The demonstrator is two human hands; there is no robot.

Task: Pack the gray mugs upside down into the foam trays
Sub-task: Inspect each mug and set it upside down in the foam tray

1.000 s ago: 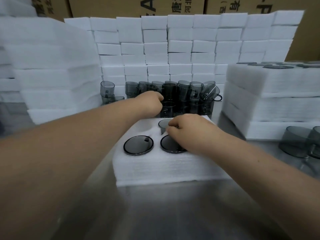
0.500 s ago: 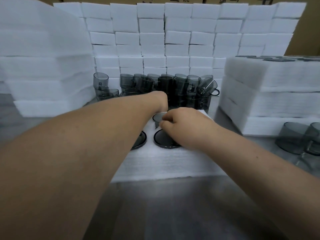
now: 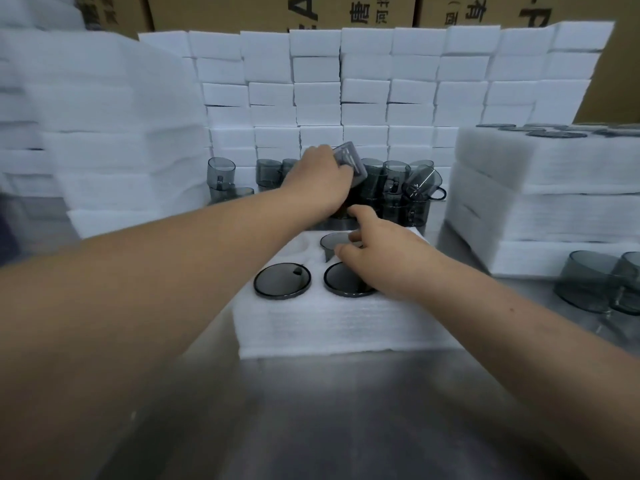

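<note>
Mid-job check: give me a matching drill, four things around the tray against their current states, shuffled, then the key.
Things:
1. left hand
2. right hand
3. front-left mug
4. back-left slot

States:
A. empty
B. seated upside down in the tray
C. grips a raised mug
D. holds the back-right mug

Pairs: 1-C; 2-D; 3-B; 4-A
</note>
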